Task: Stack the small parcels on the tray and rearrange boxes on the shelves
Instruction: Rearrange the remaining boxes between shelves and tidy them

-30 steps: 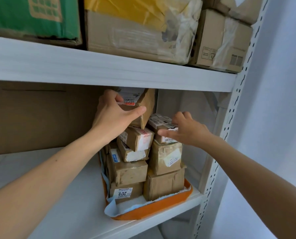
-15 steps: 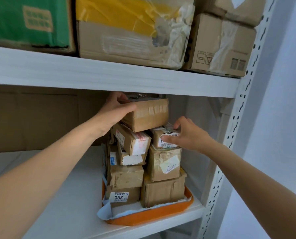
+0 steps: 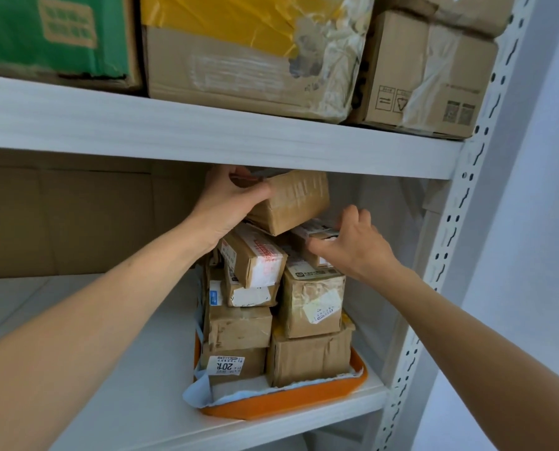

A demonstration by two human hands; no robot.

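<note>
Head view, centre of frame: gripping a taped brown cardboard parcel (image 3: 296, 203) in the left hand (image 3: 226, 203), thumb on the near face, fingers curled over the top end. Parcel tilted, lower edge seemingly touching the pile, top just under the white upper shelf board (image 3: 206, 131). Right of centre: gripping a small white-labelled cardboard parcel (image 3: 317, 230) with the right hand (image 3: 359, 247), thumb and fingers curled round its near end, atop the right-hand column. Lower centre: pile of small brown parcels (image 3: 239, 330) in two columns on a paper-lined orange plastic tray (image 3: 288, 405), on the white lower shelf (image 3: 125, 402).

Judged as the placing step, late in the stacking.

- Level the taped parcel before letting go; aim to bridge both columns, not perch on one corner.
- Mind the scant gap under the upper board: slide in flat rather than lowering from above.
- Brace the labelled parcel firmly with the right hand until everything sits settled.
- Ease the left fingers off slowly, watching for lean over the angled parcels on the left column.
- Likely risk: nudging those angled parcels and toppling the pile off the tray.
</note>
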